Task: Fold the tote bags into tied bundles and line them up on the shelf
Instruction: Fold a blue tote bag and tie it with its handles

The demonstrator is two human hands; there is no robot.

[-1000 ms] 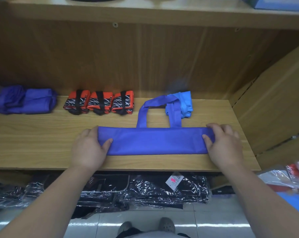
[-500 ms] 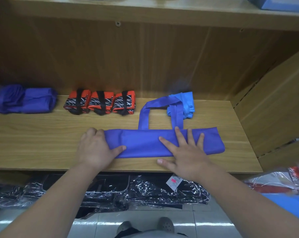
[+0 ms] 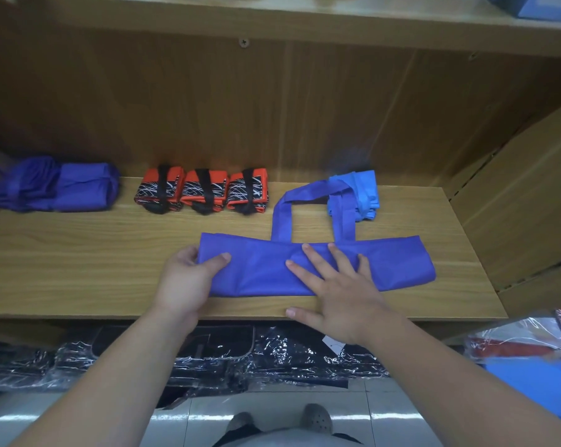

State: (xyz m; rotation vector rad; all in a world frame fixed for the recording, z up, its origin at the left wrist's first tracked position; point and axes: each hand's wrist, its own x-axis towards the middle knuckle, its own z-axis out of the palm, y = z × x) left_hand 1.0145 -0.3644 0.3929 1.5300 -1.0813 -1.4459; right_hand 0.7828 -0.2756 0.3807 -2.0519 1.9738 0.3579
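Note:
A purple-blue tote bag, folded into a long flat strip, lies across the front of the wooden shelf, its two handles reaching back. My left hand grips the strip's left end, thumb on top and fingers under the edge. My right hand presses flat on the middle of the strip with fingers spread. Three orange-and-black tied bundles stand in a row at the back. A light blue tied bundle sits behind the handles.
A loose pile of purple-blue bags lies at the far left of the shelf. A wooden side panel closes the right end. Black bags in plastic wrap are stacked on the level below.
My right hand left the strip's right end and moved to its middle, where it now presses flat. My left hand closed its grip on the left end.

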